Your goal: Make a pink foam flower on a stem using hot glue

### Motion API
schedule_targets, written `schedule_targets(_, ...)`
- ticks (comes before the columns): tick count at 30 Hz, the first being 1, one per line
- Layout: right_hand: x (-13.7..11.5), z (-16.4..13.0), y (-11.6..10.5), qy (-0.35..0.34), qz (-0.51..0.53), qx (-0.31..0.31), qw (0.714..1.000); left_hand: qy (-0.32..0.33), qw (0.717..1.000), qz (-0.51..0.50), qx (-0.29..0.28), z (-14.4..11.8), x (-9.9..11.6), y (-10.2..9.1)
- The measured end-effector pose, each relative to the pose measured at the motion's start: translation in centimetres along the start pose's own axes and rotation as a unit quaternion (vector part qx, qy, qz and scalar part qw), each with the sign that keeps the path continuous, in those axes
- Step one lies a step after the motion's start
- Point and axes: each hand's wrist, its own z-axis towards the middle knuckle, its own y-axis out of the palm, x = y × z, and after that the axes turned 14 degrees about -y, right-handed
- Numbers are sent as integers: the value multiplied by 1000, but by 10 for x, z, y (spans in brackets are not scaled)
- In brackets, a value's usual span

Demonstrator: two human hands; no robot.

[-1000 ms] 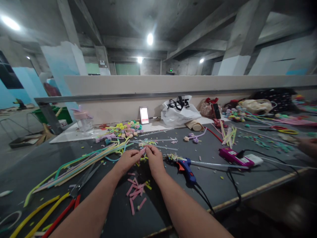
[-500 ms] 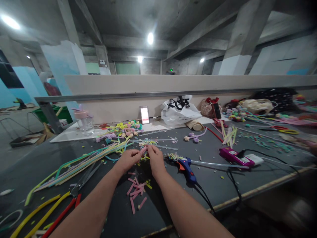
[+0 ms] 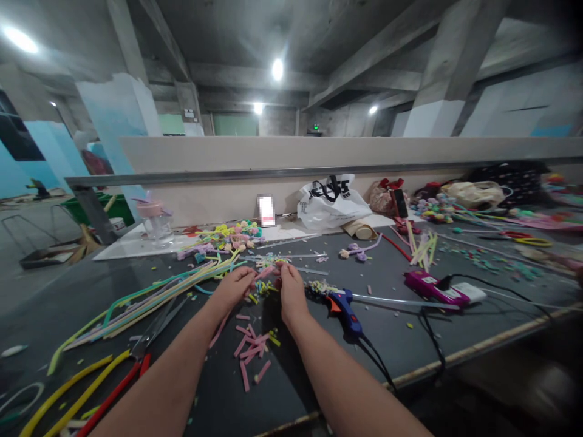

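Observation:
Between my two hands, low over the dark table, runs a pink pipe cleaner (image 3: pixel 265 273). My left hand (image 3: pixel 233 289) pinches it near one end, and a thin pink length shows below the left wrist. The fingertips of my right hand (image 3: pixel 292 292) are closed at its other end; exactly what lies under them is partly hidden. Short cut pink pieces (image 3: pixel 250 349) lie in a loose pile below the hands. Yellow and green bits (image 3: pixel 262 291) are scattered just under the fingers. A blue glue gun (image 3: pixel 345 311) rests to the right, its nozzle end among small trimmings.
Large scissors (image 3: pixel 148 340) with red and yellow handles lie at left, beside long pastel pipe cleaners (image 3: pixel 173 294). A purple device (image 3: pixel 435 290) with a black cord sits at right. A white bag (image 3: pixel 332 206), a clear cup (image 3: pixel 155 223) and a colourful pile (image 3: pixel 228 235) stand behind.
My hands have moved apart, the left going left and the right slightly right. More of the pink pipe cleaner shows between them, and a pink length now shows by the left wrist.

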Motion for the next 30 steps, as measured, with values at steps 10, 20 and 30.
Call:
schedule_targets(10, -2, 0, 1, -2, 1, -8, 1000, 17, 1000, -3, -18, -10, 9, -4)
schedule_targets(20, -9, -1, 1, -25, -70, -30, 997, -16, 997, -68, -36, -13, 11, -2)
schedule_targets(30, -93, 13, -81, -66, -366, -153, 916, -55, 984, -151, -74, -7, -1, -5)
